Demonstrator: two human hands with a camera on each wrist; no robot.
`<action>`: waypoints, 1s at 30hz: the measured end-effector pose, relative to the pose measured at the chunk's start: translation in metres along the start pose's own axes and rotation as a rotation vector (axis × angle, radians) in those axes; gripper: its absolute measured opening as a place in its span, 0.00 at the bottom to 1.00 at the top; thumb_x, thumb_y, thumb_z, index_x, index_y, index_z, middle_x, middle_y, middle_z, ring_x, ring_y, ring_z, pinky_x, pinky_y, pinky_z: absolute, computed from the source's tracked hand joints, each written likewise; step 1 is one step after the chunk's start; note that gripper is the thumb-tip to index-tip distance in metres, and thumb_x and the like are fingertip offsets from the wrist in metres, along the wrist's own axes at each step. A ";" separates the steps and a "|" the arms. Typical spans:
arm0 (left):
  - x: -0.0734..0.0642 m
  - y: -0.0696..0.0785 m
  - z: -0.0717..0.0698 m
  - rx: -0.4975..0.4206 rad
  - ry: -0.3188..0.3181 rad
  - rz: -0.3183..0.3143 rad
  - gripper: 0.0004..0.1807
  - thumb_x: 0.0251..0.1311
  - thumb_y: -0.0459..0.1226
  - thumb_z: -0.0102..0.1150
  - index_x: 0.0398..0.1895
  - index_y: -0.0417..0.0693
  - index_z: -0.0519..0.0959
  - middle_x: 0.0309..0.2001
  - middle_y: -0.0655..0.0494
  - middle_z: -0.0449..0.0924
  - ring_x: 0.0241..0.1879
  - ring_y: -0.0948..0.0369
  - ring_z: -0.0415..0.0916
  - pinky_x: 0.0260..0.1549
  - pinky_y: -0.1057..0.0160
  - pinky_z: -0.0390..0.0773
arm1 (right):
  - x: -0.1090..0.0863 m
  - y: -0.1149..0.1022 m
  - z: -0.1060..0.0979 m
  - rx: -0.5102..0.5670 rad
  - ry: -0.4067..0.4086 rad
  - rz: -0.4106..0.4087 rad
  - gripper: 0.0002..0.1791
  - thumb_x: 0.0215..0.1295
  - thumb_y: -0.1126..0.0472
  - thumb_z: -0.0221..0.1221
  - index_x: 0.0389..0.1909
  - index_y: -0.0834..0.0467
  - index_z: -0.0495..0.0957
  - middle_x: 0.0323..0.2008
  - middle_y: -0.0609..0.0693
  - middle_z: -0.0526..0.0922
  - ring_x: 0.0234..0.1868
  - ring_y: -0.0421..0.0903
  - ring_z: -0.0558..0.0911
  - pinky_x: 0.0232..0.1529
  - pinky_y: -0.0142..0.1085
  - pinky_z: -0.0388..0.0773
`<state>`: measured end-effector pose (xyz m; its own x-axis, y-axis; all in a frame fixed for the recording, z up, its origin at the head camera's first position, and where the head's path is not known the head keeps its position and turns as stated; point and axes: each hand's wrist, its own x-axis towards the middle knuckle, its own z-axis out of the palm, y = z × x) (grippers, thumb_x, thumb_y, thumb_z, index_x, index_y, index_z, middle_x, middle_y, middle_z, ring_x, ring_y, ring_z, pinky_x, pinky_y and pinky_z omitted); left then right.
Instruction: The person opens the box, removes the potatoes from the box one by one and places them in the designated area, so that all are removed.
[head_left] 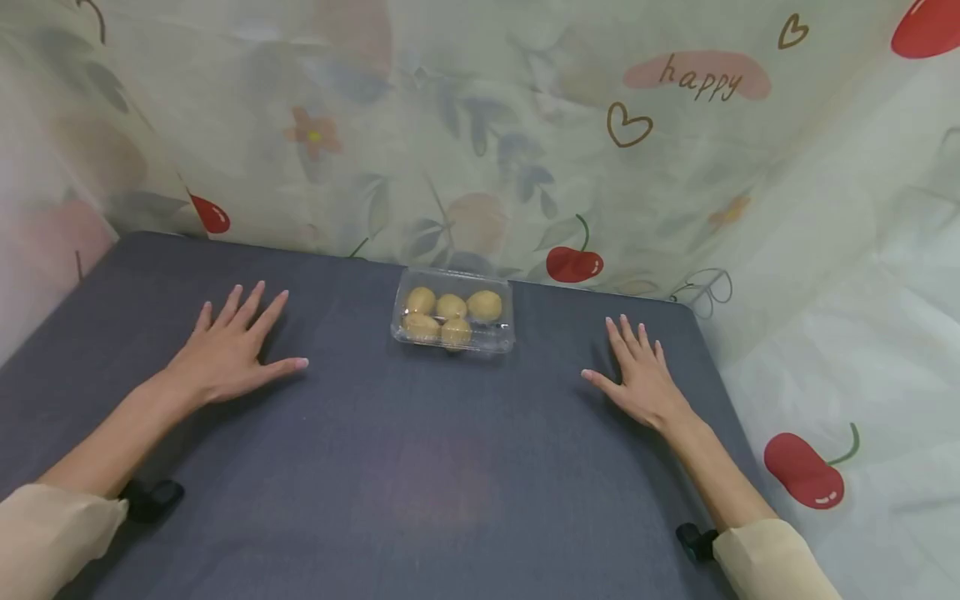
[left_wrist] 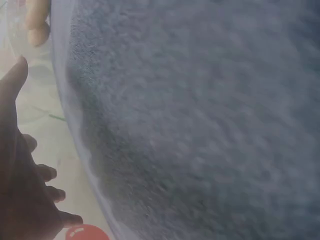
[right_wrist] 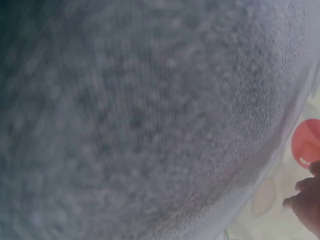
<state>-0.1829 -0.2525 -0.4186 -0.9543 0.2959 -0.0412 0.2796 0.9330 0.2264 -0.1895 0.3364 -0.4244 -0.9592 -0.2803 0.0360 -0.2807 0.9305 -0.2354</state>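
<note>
A clear plastic box (head_left: 491, 337) stands near the back edge of the dark table, with several round yellowish-brown things (head_left: 451, 307), like small potatoes, inside it. Whether its lid is fastened is hard to tell. To the left of the box, my left hand (head_left: 225, 354) is palm down with straight, spread fingers and holds nothing. On the other side my right hand (head_left: 641, 379) is spread too, its fingers pointing to the back edge, and it is apart from the box. The left wrist view shows the left hand (left_wrist: 22, 175) at its edge; the right wrist view catches only some fingertips (right_wrist: 305, 197).
A dark grey cloth covers the table (head_left: 442, 467). Behind it and at the right hangs a pale curtain (head_left: 480, 125) printed with cherries, leaves and hearts. Each wrist carries a small black device, such as the left one (head_left: 153, 500).
</note>
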 end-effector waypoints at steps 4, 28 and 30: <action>0.004 0.007 -0.002 -0.042 -0.033 -0.001 0.60 0.58 0.73 0.48 0.81 0.50 0.36 0.78 0.34 0.31 0.75 0.34 0.29 0.65 0.25 0.33 | 0.001 -0.004 0.001 0.018 0.010 -0.033 0.53 0.66 0.31 0.54 0.80 0.50 0.39 0.79 0.58 0.40 0.78 0.63 0.37 0.71 0.67 0.38; 0.037 0.041 0.008 -0.187 -0.016 0.083 0.60 0.56 0.72 0.53 0.81 0.56 0.37 0.79 0.40 0.36 0.76 0.37 0.33 0.70 0.32 0.42 | 0.013 -0.032 0.005 0.113 0.085 -0.195 0.49 0.65 0.36 0.61 0.80 0.47 0.48 0.78 0.52 0.49 0.78 0.52 0.47 0.73 0.59 0.50; 0.038 0.044 0.008 -0.194 -0.012 0.088 0.60 0.56 0.71 0.55 0.81 0.56 0.38 0.79 0.41 0.36 0.76 0.38 0.34 0.70 0.33 0.43 | 0.014 -0.035 0.005 0.128 0.100 -0.199 0.49 0.64 0.37 0.62 0.80 0.44 0.49 0.78 0.51 0.51 0.78 0.51 0.48 0.72 0.58 0.54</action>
<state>-0.2062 -0.1985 -0.4177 -0.9254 0.3782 -0.0247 0.3351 0.8471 0.4125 -0.1926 0.2990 -0.4208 -0.8858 -0.4243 0.1878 -0.4638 0.8203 -0.3346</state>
